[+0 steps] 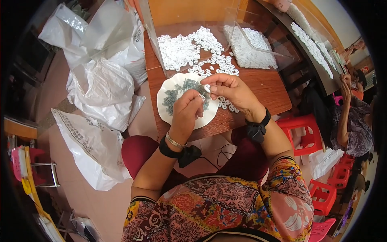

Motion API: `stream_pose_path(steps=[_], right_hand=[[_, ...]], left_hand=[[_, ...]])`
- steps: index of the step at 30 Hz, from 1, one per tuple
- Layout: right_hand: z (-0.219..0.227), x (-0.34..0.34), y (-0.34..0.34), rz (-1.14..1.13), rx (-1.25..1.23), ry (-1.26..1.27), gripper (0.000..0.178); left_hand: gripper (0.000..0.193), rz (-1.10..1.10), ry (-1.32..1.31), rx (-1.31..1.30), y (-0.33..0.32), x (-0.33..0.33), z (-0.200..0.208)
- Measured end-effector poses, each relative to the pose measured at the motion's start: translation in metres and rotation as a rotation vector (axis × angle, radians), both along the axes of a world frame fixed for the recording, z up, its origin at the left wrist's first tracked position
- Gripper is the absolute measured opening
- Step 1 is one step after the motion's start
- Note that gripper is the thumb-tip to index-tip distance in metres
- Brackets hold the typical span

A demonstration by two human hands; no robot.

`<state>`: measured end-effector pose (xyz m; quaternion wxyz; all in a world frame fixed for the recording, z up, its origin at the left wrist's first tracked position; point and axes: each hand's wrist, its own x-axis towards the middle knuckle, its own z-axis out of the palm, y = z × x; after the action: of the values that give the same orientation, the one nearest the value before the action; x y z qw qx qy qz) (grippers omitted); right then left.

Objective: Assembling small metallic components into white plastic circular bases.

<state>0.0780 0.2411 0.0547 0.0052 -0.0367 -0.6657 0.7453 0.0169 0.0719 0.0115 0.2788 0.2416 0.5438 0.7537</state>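
Observation:
My right hand [233,92] pinches a small white oval plastic piece [207,88] with a hole in it, between thumb and fingertips. Close beside it, my left hand [186,109] is closed, with a tiny white bit [202,97] at its fingertips; its kind is too small to tell. Both hands are over the right part of a white scalloped plate [164,111]. Heaped on that plate are many slender grey-green pieces [171,101], partly covered by my left hand. More white oval pieces [229,105] lie loose on the wooden table under my right hand.
Beyond the plate, white pieces [176,52] spill from a clear bin; another clear bin [254,47] holds more. White sacks [102,88] stand left of the table [268,90]. A red stool [301,131] is at right, and another person [350,117] sits farther right.

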Motion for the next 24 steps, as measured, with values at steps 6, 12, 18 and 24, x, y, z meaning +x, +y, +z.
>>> stream_pose_path(steps=[6,12,18,24], right_hand=[[-0.006,-0.002,-0.012,-0.111,-0.046,0.069,0.01],[-0.013,-0.003,-0.013,-0.117,-0.01,0.088,0.007],[-0.014,-0.003,-0.009,-0.128,-0.031,0.054,0.01],[-0.009,-0.001,-0.012,-0.179,-0.023,0.047,0.015]], left_hand=[[0.018,-0.058,0.009,0.003,0.001,0.002,-0.001],[0.017,-0.034,-0.047,0.058,0.0,-0.003,-0.005],[0.017,0.003,-0.039,0.033,0.001,-0.001,-0.004],[0.02,0.122,0.11,-0.05,0.003,0.001,-0.008]])
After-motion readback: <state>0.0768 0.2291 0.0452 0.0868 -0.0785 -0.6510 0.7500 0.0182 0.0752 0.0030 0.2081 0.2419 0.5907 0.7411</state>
